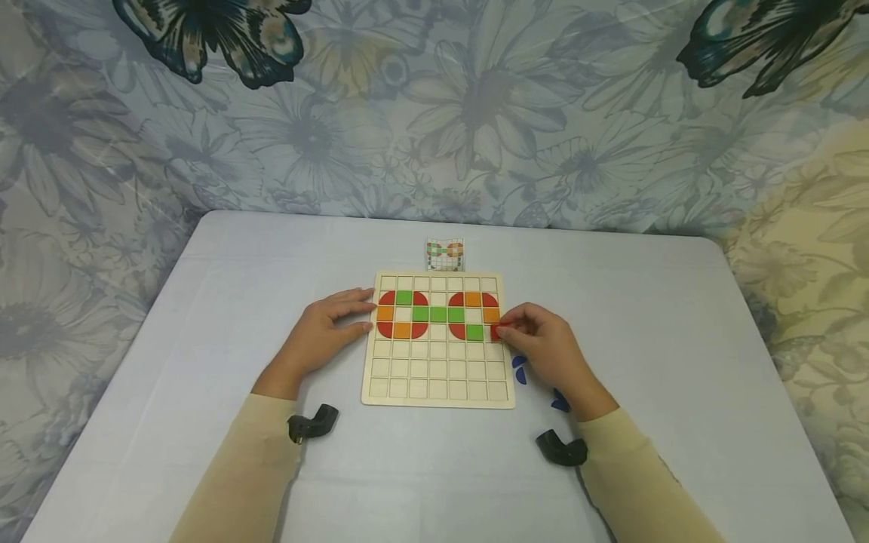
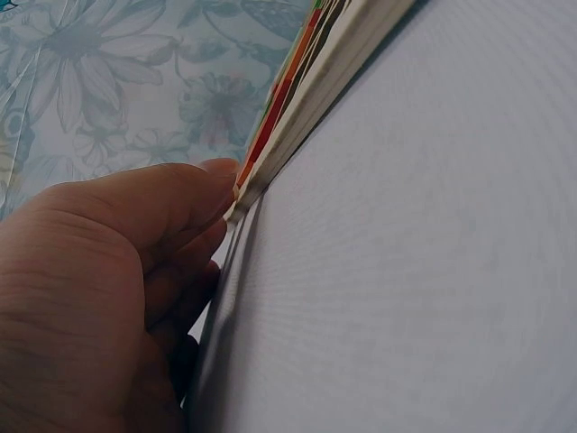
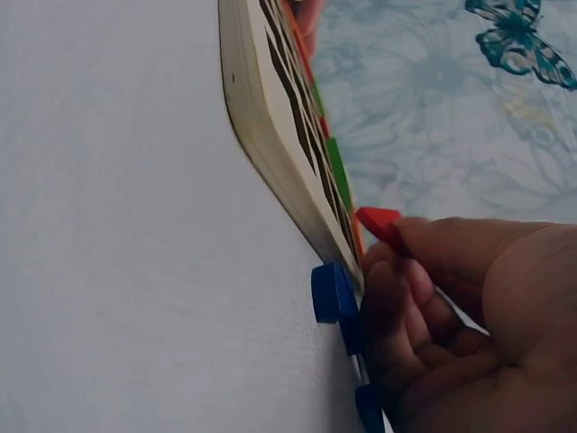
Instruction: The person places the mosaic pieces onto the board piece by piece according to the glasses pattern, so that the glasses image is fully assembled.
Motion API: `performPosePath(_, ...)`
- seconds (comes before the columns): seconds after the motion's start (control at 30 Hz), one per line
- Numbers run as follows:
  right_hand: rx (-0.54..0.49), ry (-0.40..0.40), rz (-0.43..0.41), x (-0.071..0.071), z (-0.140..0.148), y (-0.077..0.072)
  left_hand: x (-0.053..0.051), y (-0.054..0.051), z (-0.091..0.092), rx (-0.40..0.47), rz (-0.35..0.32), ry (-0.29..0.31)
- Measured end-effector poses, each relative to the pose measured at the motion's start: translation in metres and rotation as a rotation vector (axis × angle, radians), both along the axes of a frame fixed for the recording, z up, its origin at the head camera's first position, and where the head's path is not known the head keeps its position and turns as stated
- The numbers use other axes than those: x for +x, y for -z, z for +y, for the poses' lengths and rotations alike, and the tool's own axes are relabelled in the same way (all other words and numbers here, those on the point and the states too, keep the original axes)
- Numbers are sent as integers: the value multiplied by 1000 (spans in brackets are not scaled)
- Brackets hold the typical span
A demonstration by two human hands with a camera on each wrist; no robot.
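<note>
A square wooden grid board [image 1: 437, 369] lies flat, with red, green and orange pieces forming two ring shapes joined by a green row. My right hand [image 1: 550, 351] pinches a red piece [image 1: 497, 332] between thumb and finger at the board's right edge, over the lower right corner of the right ring. In the right wrist view the red piece [image 3: 380, 221] is tilted above the board's surface. My left hand [image 1: 322, 335] rests its extended fingers and thumb against the board's left edge; the left wrist view shows the fingertips touching that edge [image 2: 261, 171].
Several blue pieces [image 1: 520, 369] lie on the white table [image 1: 421, 467] right of the board, some close to my right forearm. A small pattern card [image 1: 445, 255] stands or lies just behind the board; which, I cannot tell. A floral cloth [image 1: 434, 113] hangs behind the table.
</note>
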State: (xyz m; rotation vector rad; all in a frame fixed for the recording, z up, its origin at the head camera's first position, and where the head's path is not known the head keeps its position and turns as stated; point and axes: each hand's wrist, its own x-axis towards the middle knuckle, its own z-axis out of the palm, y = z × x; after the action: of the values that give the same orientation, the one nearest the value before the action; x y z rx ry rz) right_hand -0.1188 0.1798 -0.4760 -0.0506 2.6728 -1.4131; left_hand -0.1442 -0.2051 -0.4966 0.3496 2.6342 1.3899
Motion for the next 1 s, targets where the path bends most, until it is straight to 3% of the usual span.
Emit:
performPosePath(0.47, 86, 3, 14, 0, -7, 7, 0, 0, 0, -2, 8, 5)
performPosePath(1.0, 33, 25, 46, 2, -5, 7, 0, -2, 0, -7, 8, 1)
